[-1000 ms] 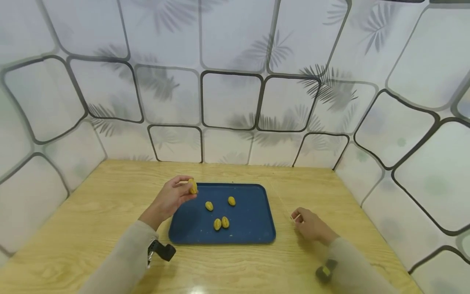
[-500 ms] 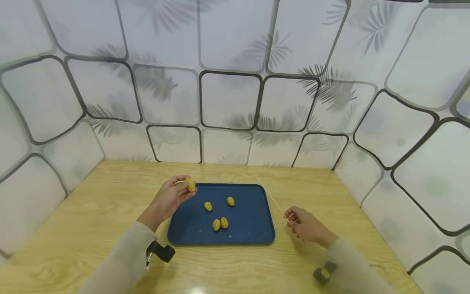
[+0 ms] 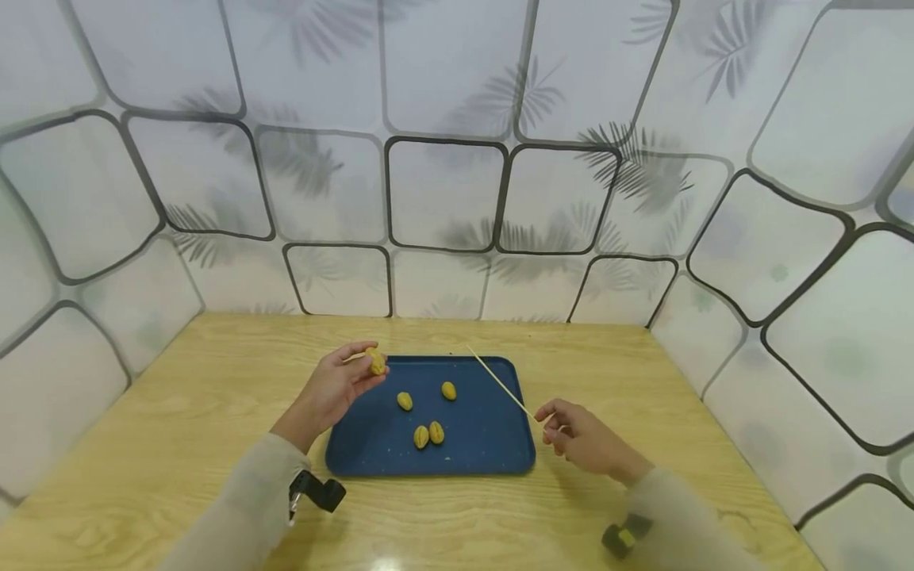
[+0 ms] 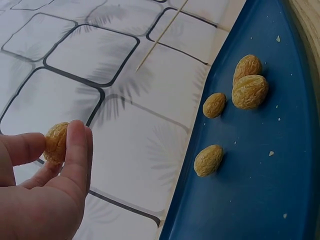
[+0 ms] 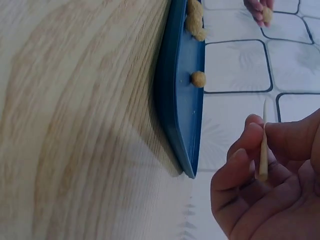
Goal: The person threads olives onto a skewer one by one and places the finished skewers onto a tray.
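Note:
My left hand (image 3: 336,388) pinches a wrinkled yellow oval piece, like a dried fruit (image 3: 375,362), between thumb and fingertips, raised over the far-left corner of the blue tray (image 3: 485,456). In the left wrist view the held dried fruit (image 4: 56,143) shows its creased skin. A thin bamboo skewer (image 3: 500,382) is pinched by my right hand (image 3: 589,440) beside the tray's right edge. Its pointed end slants left over the tray's far side. The right wrist view shows the blunt end of the skewer (image 5: 263,165) between thumb and fingers.
Several similar dried fruits lie on the tray: two side by side (image 3: 429,434), one at centre left (image 3: 405,401) and one farther back (image 3: 448,390). Pale crumbs dot the tray. The wooden table (image 3: 236,373) meets a patterned wall (image 3: 443,285) behind.
My right hand has moved slightly left, and the skewer has swung left from beside the tray to over its far right part. The left hand stays nearly in place, the dried fruit turning slightly.

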Motion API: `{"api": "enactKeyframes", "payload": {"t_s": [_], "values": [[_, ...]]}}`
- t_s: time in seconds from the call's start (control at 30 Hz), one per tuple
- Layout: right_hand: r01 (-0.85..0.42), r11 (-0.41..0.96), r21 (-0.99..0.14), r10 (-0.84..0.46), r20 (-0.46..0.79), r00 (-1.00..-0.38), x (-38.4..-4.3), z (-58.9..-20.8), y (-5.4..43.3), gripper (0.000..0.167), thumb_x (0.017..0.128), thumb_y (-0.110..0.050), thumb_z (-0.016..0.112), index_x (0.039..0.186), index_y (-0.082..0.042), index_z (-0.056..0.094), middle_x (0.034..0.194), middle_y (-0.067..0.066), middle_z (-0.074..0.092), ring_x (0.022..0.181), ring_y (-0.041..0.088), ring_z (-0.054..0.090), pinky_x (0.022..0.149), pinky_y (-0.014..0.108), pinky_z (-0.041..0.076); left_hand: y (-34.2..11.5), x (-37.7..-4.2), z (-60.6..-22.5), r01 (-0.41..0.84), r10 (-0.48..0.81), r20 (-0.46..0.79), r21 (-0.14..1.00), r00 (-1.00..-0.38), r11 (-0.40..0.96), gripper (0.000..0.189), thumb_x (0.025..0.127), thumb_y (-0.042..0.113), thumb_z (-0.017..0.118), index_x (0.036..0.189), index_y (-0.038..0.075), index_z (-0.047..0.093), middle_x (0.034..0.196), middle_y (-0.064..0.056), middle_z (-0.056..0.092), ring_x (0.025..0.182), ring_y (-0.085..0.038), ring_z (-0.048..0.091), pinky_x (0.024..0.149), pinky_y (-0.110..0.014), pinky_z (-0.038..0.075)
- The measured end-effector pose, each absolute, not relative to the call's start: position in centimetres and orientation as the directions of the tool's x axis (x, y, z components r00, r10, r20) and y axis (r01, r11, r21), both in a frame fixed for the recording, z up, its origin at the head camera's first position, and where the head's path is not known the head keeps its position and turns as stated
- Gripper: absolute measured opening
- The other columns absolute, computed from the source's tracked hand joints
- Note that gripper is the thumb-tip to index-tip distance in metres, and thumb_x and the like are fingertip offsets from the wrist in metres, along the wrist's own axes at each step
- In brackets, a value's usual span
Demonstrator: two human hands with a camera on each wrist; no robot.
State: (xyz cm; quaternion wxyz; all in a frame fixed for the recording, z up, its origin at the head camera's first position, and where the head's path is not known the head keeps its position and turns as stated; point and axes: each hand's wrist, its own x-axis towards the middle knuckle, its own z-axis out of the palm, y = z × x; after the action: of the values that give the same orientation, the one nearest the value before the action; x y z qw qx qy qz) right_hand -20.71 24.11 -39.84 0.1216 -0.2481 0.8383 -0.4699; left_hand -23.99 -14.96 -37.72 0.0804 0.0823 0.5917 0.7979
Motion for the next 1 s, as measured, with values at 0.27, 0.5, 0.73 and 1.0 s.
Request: {"api": "enactKeyframes", "payload": {"t_s": [0.27, 0.5, 0.73, 1.0], "values": [[-0.288, 0.444, -0.849, -0.547, -0.002, -0.837, -19.8, -39.6, 23.0, 0.016, 0.1, 0.001, 0.049, 0.115, 0.006, 0.05, 0.089, 0.012, 0.053, 0.062, 0.016, 0.053, 0.048, 0.024, 0.045, -14.7, -23.9, -38.2, -0.028, 0.226, 0.036, 0.961, -0.973, -0.274, 0.029, 0.103, 0.006, 0.047, 0.129, -0.003, 0.04, 0.1, -0.006, 0.056, 0.09, -0.014, 0.063, 0.087, -0.028, 0.053], [-0.329, 0.406, -0.853, -0.595, 0.027, -0.803, -19.8, -38.7, 22.0, 0.016, 0.1, -0.001, 0.049, 0.115, 0.006, 0.052, 0.091, 0.012, 0.054, 0.062, 0.026, 0.052, 0.05, 0.024, 0.044, -14.3, -24.2, -38.0, -0.058, 0.2, 0.011, 0.939, -0.98, -0.339, 0.02, 0.105, 0.008, 0.043, 0.123, 0.003, 0.05, 0.101, -0.008, 0.054, 0.088, -0.015, 0.063, 0.087, -0.027, 0.053], [-0.336, 0.397, -0.854, -0.612, 0.027, -0.79, -20.0, -38.6, 21.0, 0.016, 0.1, 0.0, 0.049, 0.113, 0.007, 0.054, 0.09, 0.013, 0.056, 0.061, 0.023, 0.052, 0.05, 0.025, 0.044, -14.1, -24.1, -37.6, -0.062, 0.192, 0.012, 0.926, -0.981, -0.372, 0.01, 0.104, 0.007, 0.046, 0.111, 0.008, 0.052, 0.099, -0.007, 0.055, 0.085, -0.015, 0.063, 0.084, -0.027, 0.054], [-0.369, 0.39, -0.844, -0.651, 0.031, -0.758, -19.8, -38.4, 20.3, 0.016, 0.1, 0.002, 0.048, 0.113, 0.006, 0.056, 0.092, 0.021, 0.058, 0.062, 0.03, 0.053, 0.051, 0.025, 0.045, -14.0, -23.8, -37.5, -0.061, 0.217, 0.022, 0.928, -0.976, -0.367, 0.003, 0.103, 0.007, 0.047, 0.106, 0.005, 0.049, 0.098, -0.006, 0.056, 0.085, -0.015, 0.062, 0.083, -0.027, 0.054]]}}
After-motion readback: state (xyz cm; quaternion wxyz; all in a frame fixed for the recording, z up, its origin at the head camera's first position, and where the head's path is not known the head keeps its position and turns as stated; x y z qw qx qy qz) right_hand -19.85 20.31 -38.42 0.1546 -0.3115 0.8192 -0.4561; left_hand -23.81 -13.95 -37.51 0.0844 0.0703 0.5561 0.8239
